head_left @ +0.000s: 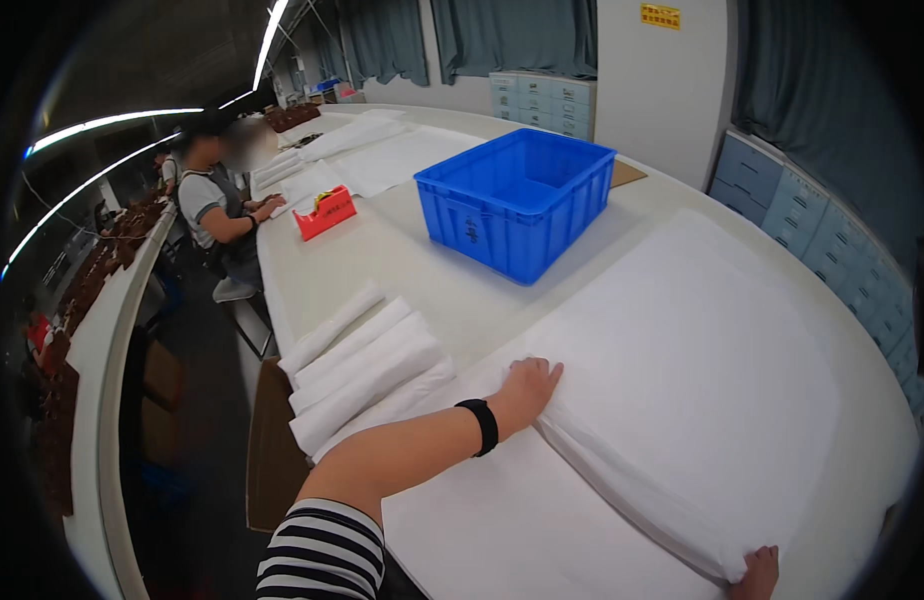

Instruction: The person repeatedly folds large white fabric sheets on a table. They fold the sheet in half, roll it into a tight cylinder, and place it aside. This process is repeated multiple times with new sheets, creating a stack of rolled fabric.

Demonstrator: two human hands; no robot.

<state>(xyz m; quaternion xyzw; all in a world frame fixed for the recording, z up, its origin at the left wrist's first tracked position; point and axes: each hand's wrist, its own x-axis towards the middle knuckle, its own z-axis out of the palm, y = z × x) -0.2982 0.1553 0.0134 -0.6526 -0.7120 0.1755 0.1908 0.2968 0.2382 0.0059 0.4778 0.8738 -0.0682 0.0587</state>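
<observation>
A large thin white sheet covers the table in front of me, its near edge turned over into a long soft fold. My left hand, below a black wristband, has its fingers curled on the far left end of that fold. At the near right end, my right hand pinches the fold's other corner; only part of this hand shows at the lower edge. Beneath the fold lies more flat white sheet. Several white folded rolls lie side by side just left of my left hand.
A blue plastic crate stands beyond the sheet. A red tape dispenser sits near the table's left edge, close to a seated person. A brown cardboard box stands beside the table; pale blue drawer cabinets line the right wall.
</observation>
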